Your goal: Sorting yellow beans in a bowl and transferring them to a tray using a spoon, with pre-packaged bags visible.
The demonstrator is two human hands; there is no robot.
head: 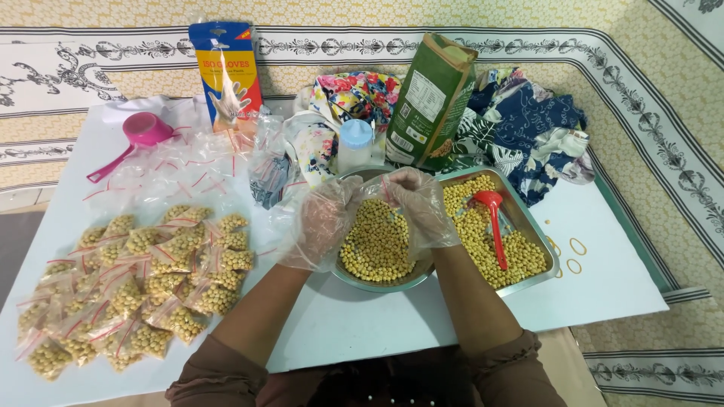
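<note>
Your gloved left hand and right hand meet over the round metal bowl of pale beans – both grips pinched shut on a small clear bag held just above it. Beside the bowl, touching it, the steel tray holds more beans and a red scoop. Filled bags lie heaped on the white surface to your left.

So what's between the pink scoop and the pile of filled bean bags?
In the head view, a loose spread of empty clear bags with red seal strips lies on the white table between the pink scoop and the filled bean bags.
</note>
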